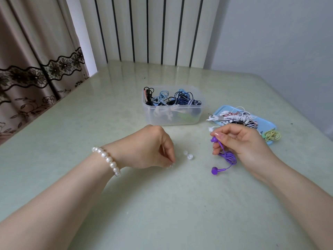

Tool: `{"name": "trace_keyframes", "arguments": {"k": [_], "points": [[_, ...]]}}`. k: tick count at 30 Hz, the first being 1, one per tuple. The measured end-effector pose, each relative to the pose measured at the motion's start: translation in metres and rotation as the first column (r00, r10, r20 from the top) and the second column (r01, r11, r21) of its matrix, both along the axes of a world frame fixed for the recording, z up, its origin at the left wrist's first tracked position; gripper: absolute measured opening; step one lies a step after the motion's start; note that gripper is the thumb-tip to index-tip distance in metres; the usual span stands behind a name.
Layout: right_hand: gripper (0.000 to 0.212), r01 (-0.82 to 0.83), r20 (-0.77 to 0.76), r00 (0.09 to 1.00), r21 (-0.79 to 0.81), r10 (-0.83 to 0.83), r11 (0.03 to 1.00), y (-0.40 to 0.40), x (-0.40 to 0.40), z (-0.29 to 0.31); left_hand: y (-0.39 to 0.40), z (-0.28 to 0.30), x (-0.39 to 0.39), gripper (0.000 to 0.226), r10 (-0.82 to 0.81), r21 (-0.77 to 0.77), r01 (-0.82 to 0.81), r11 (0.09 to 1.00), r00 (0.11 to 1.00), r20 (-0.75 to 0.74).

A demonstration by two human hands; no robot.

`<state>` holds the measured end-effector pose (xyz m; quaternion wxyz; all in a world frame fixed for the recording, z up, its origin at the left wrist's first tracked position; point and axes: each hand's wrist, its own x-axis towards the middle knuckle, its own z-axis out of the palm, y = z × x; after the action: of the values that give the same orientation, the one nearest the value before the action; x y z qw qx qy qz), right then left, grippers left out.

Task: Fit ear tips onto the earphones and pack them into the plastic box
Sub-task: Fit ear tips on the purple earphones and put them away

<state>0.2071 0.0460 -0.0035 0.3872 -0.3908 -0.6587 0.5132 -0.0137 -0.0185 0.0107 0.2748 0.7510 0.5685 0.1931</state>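
Seemingly the job is partway through, judged from how things lie. Farthest left of the working things, the left hand (153, 148) is lowered to the desk (90, 123), its fingers curled downward with the tips pressed together at the surface; something small and pale shows just under them, probably an ear tip, though it is too small to say whether it is really pinched. Just to the right of those fingertips two loose white ear tips (188, 155) lie on the desk, close together and touched by neither hand. Behind them, well apart from both hands, the clear plastic box (172, 118) already holds a heap of coiled earphones in black, blue and white, so a good many sets look packed.

Further right, the right hand (239, 141) has its grip closed around the purple earphones (227, 156): thumb and fingers pinch one bud by its stem, its bare nozzle pointing left toward the ear tips, while the wound cord hangs below the fingers and the second bud rests on the desk, outside the grip. Neither purple bud appears to wear a tip yet, so fitting both and packing this set remain. Beyond that hand, a blue tray (270, 123) carries more bundled earphones, white, striped and yellow-green, apparently waiting their turn.
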Motion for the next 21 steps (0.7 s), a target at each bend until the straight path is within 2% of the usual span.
{"name": "trace_keyframes", "arguments": {"k": [5, 8, 11, 14, 16, 19, 21], "points": [[0.012, 0.003, 0.013, 1.000, 0.028, -0.003, 1.000, -0.002, -0.001, 0.002, 0.003, -0.011, 0.007, 0.010, -0.051, 0.188, 0.060, 0.980, 0.998, -0.047], [0.013, -0.003, 0.031, 1.000, 0.028, 0.002, 1.000, -0.004, -0.002, 0.001, 0.003, -0.015, 0.013, 0.010, -0.079, 0.231, 0.105, 0.967, 0.990, -0.119], [0.014, -0.015, 0.057, 0.998, 0.026, 0.013, 1.000, -0.005, -0.002, 0.001, 0.003, -0.014, 0.012, 0.011, -0.036, 0.272, 0.060, 0.960, 0.995, -0.092], [0.016, -0.021, 0.055, 0.998, 0.042, 0.019, 0.999, -0.007, -0.003, 0.003, 0.003, -0.012, 0.009, 0.012, 0.057, 0.269, -0.068, 0.961, 0.997, 0.049], [0.016, -0.022, 0.044, 0.999, 0.046, 0.019, 0.999, -0.009, -0.003, 0.005, 0.003, -0.010, 0.010, 0.014, 0.118, 0.227, -0.161, 0.960, 0.974, 0.193], [0.012, -0.030, 0.023, 0.999, 0.023, 0.029, 0.999, -0.011, -0.004, 0.007, 0.001, -0.006, 0.018, 0.023, 0.158, 0.038, -0.210, 0.977, 0.831, 0.533], [0.008, -0.034, 0.004, 0.999, -0.004, 0.034, 0.999, -0.014, -0.006, 0.009, 0.000, -0.004, 0.024, 0.019, 0.189, -0.058, -0.204, 0.977, 0.708, 0.680]]}}
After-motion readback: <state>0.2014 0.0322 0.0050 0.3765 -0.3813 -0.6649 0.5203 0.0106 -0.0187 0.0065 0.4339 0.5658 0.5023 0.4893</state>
